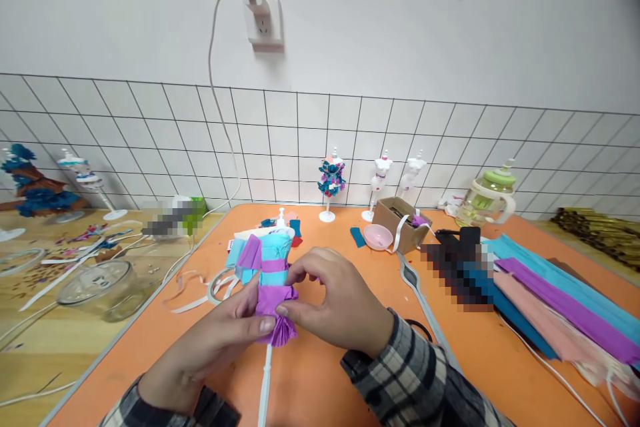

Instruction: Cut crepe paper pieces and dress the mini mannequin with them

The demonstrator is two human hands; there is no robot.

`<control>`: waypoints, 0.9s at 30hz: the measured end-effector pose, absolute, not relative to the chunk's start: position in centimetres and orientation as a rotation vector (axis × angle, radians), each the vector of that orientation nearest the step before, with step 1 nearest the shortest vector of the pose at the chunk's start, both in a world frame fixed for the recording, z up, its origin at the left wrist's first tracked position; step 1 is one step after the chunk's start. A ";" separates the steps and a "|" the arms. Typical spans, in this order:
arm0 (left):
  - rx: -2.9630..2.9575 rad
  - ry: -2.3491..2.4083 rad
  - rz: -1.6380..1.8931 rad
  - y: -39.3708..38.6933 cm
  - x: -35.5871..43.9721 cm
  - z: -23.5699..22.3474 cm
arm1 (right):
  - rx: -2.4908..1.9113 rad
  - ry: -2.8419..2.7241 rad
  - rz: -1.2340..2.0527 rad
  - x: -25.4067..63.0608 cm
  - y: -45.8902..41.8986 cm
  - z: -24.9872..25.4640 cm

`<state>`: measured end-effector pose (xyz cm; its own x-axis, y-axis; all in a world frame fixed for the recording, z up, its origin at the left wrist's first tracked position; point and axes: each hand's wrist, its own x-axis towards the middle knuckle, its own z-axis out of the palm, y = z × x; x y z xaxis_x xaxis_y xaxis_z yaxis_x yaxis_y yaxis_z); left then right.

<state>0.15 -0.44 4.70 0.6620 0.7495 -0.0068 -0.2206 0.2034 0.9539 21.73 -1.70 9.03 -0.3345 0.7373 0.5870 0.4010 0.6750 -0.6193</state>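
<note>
A small white mannequin on a thin stand is dressed in blue and purple crepe paper, with a pleated purple skirt flaring at its lower end. My left hand wraps the figure from the left, its thumb lying on the purple paper. From the right, my right hand pinches the edge of the purple skirt between thumb and fingers. The white stand pole points down toward me. Behind the figure lie folded blue and purple paper pieces and a roll of white ribbon.
At the back stand a decorated mannequin and two plainer ones. A pink bowl sits beside a cardboard box. On the right lie long crepe paper strips and a jug. A clear container stands left.
</note>
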 end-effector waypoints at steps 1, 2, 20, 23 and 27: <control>1.171 0.521 0.718 -0.5 0.2 4.7 | -0.894 -1.965 0.455 21.6 -1.8 9.0; 1.163 0.513 0.719 -0.6 0.2 4.7 | -0.899 -1.966 0.452 21.5 -1.8 8.9; 0.949 0.504 0.753 -1.4 0.8 5.7 | -0.529 -2.136 0.230 22.4 -2.0 9.0; 0.891 0.414 0.718 -1.5 1.0 5.7 | -0.523 -2.108 0.170 21.9 -2.1 8.6; 0.828 0.276 0.645 -1.6 0.9 5.6 | -0.548 -2.071 0.241 21.5 -2.2 8.5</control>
<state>0.89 -1.56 5.64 0.7772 0.6290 0.0170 -0.4222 0.5013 0.7553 21.53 -2.19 8.50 -0.4521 0.4721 0.7568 0.2855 0.8804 -0.3787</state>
